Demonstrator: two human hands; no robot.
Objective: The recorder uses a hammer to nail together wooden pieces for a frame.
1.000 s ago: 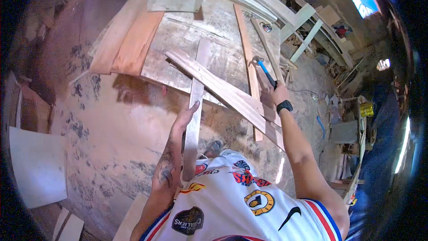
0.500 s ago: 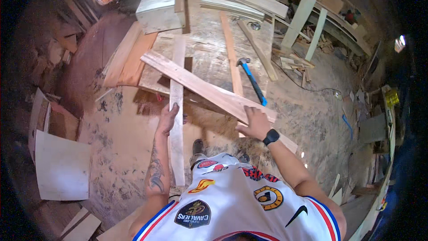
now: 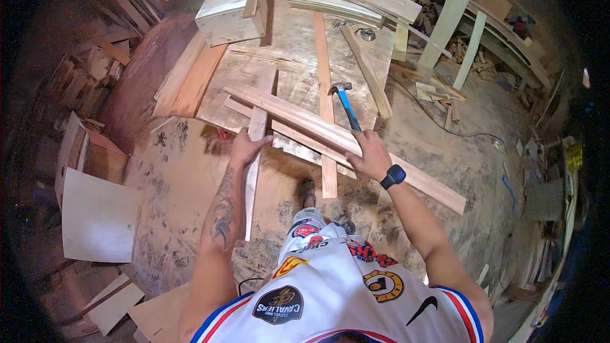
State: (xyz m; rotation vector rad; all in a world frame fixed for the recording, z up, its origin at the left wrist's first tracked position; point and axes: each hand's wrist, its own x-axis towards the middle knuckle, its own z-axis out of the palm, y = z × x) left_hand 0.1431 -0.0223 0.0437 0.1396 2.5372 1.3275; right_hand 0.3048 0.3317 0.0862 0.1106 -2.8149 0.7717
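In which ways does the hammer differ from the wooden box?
The hammer is slim, with a blue and dark handle; the wooden box is blocky and pale. The hammer is smaller than the wooden box. The hammer's handle meets the right hand, while the wooden box stands apart from it. Both are apart from the left hand.

Carpentry wkshp, wood all abt.
Worn, stained brown tabletop (image 3: 295, 78) w/ long, pale-pinkish wooden planks (image 3: 305, 119) & blue-handled steel claw hammer (image 3: 347, 107) over it; thin, flat whitish wood boards (image 3: 333, 7) stacked far end; small, pale wood offcuts (image 3: 432, 91) on dusty, dark-blotched tan floor (image 3: 178, 181).
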